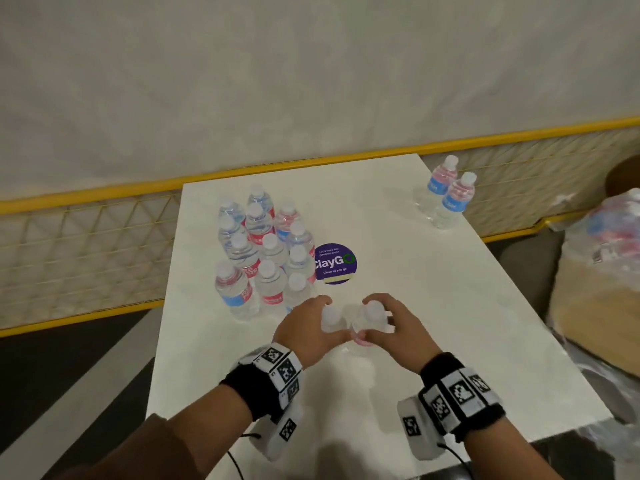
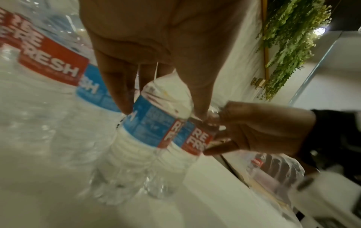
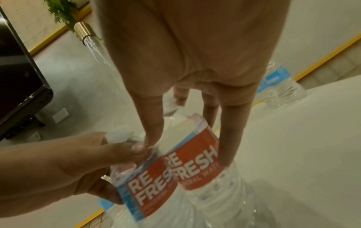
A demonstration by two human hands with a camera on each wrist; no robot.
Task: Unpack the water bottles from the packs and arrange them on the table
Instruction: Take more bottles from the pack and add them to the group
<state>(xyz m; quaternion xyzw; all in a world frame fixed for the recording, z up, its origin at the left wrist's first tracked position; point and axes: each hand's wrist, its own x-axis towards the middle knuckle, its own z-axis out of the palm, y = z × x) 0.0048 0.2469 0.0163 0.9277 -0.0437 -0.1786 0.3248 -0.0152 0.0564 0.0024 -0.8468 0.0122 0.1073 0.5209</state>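
Two clear water bottles with red and blue labels stand upright side by side near the table's front middle. My left hand (image 1: 313, 323) grips the left bottle (image 1: 330, 317) around its shoulder from above. My right hand (image 1: 388, 323) grips the right bottle (image 1: 373, 311) the same way. The left wrist view has my left hand (image 2: 162, 108) over the blue-labelled bottle (image 2: 150, 123), with the right hand (image 2: 254, 131) beside it. From the right wrist, my right hand (image 3: 189, 152) holds the red-labelled bottle (image 3: 197, 163) while the left hand (image 3: 74, 162) holds its neighbour (image 3: 148, 189). Whether the bases touch the table is unclear.
Several unpacked bottles (image 1: 263, 258) stand clustered at the table's left. Two more bottles (image 1: 446, 195) stand at the far right corner. A round purple sticker (image 1: 334, 263) lies mid-table (image 1: 433, 306). A plastic-wrapped pack (image 1: 616, 230) sits on a seat to the right. A yellow rail (image 1: 104, 195) runs behind.
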